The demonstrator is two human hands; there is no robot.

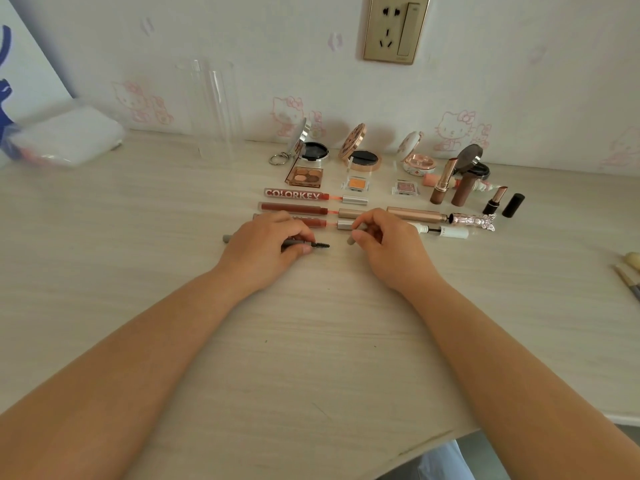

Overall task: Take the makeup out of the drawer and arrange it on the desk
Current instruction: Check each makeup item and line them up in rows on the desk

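A home bedroom or dressing corner: the wall (485,81) carries pink cartoon-cat wallpaper and a gold wall socket (396,27) (five-hole, with a switch), and the pale wood-grain worktop (311,341) holds open compacts (360,150), an eyeshadow palette (305,176) and lipsticks (443,181).

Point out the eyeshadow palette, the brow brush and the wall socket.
eyeshadow palette (306,176): head view, on the colour pans.
brow brush (320,244): head view, on the black bristles.
wall socket (388,29): head view, on the gold faceplate.
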